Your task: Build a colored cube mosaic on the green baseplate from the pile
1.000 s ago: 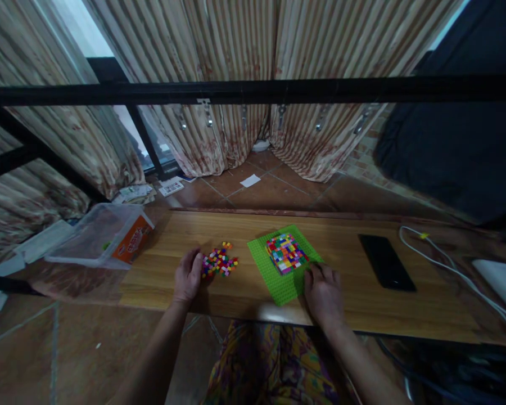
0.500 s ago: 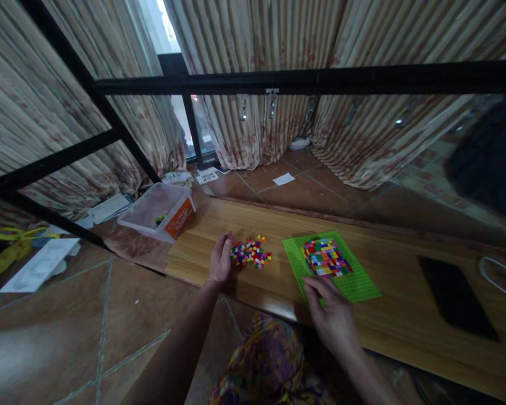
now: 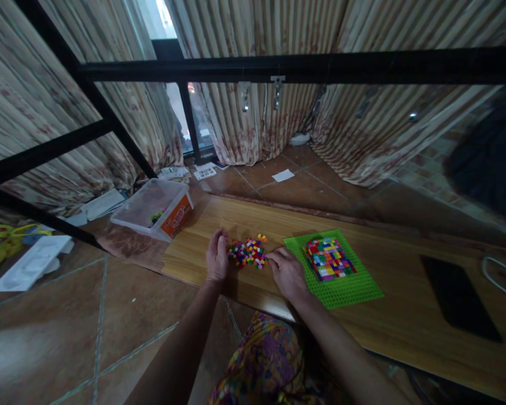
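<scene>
A small pile of loose coloured bricks (image 3: pixel 248 252) lies on the low wooden board (image 3: pixel 388 304). My left hand (image 3: pixel 217 257) rests flat against the pile's left side, fingers together. At the pile's right edge sits my right hand (image 3: pixel 287 273), its fingertips touching the bricks; I cannot see a brick in it. Right of that hand lies a green baseplate (image 3: pixel 349 288) carrying a square block of many-coloured bricks (image 3: pixel 329 259).
A clear plastic tub with an orange label (image 3: pixel 155 207) stands at the board's left end. A black phone (image 3: pixel 459 297) lies at the right, a white cable (image 3: pixel 498 275) beyond it. A black metal frame bar (image 3: pixel 278 66) crosses overhead. Papers litter the tiled floor.
My right hand has moved left from the baseplate's front edge to the loose brick pile. The left hand stays at the pile. The view has swung leftward.
</scene>
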### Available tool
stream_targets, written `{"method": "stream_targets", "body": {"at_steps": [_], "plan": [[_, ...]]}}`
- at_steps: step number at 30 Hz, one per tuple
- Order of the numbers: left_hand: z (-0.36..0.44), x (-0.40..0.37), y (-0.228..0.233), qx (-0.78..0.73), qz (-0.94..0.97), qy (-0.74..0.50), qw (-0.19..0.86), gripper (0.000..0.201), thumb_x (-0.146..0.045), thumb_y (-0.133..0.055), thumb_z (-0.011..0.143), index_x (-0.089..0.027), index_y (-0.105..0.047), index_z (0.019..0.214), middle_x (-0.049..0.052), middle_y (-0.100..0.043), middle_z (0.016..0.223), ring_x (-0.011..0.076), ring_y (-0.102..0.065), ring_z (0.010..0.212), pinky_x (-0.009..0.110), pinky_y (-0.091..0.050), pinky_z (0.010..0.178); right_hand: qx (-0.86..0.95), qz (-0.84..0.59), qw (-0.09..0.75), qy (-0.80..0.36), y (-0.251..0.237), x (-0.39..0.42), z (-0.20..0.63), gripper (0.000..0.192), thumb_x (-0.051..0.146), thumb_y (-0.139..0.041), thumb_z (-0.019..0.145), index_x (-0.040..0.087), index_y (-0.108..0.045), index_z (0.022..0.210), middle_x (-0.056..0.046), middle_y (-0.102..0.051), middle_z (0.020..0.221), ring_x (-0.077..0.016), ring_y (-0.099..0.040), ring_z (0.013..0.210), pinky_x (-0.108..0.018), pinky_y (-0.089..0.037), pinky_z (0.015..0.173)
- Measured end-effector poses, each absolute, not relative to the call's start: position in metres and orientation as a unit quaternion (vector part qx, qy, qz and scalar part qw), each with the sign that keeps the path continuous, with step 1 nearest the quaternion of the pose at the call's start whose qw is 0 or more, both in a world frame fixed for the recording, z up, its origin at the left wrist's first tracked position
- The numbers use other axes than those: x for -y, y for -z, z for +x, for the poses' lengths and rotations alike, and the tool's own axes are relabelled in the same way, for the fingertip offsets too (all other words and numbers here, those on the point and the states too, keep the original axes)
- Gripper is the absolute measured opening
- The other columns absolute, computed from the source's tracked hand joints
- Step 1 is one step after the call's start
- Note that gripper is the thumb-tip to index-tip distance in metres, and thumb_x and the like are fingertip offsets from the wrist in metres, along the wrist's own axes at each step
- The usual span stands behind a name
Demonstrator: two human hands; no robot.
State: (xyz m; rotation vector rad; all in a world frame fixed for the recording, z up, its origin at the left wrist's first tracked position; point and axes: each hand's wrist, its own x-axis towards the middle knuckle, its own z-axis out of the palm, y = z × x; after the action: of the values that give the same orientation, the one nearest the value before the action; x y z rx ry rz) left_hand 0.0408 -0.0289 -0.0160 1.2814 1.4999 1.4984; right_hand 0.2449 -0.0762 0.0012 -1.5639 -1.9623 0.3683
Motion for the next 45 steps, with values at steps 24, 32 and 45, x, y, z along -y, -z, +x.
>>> {"method": "stream_targets", "body": {"at_steps": [24, 32, 45], "plan": [[0.039, 0.024, 0.011, -0.586, 0.518, -0.543, 0.306, 0.052, -0.059, -0.044, 0.088, -0.017, -0.060, 0.115, 0.013, -0.069, 0.109, 0.0211, -0.067, 0.098, 0.037, -0.055, 0.088, 0.681, -0.601, 0.387, -0.161, -0.023, 0.114, 0.252, 0.021, 0.017, -0.044, 0.095, 0.022, -0.065, 0.095, -0.004, -0.064, 0.093, -0.0167, -0.062, 0.087, -0.027, -0.048, 0.079], [0.042, 0.026, 0.002, -0.611, 0.529, -0.511, 0.294, 0.055, -0.061, -0.044, 0.087, -0.017, -0.060, 0.116, 0.012, -0.069, 0.108, 0.0232, -0.066, 0.101, 0.038, -0.052, 0.091, 0.590, -0.668, 0.436, -0.122, -0.050, 0.146, 0.331, 0.021, 0.026, -0.047, 0.093, 0.023, -0.068, 0.097, -0.006, -0.069, 0.096, -0.0188, -0.065, 0.089, -0.030, -0.050, 0.080], [0.046, 0.027, 0.001, -0.610, 0.510, -0.520, 0.313, 0.056, -0.060, -0.047, 0.086, -0.016, -0.060, 0.119, 0.011, -0.068, 0.109, 0.0231, -0.064, 0.103, 0.038, -0.049, 0.095, 0.636, -0.726, 0.262, -0.007, -0.049, 0.109, 0.378, 0.026, 0.027, -0.048, 0.091, 0.022, -0.069, 0.077, -0.006, -0.070, 0.082, -0.0184, -0.062, 0.073, -0.029, -0.043, 0.068]]}}
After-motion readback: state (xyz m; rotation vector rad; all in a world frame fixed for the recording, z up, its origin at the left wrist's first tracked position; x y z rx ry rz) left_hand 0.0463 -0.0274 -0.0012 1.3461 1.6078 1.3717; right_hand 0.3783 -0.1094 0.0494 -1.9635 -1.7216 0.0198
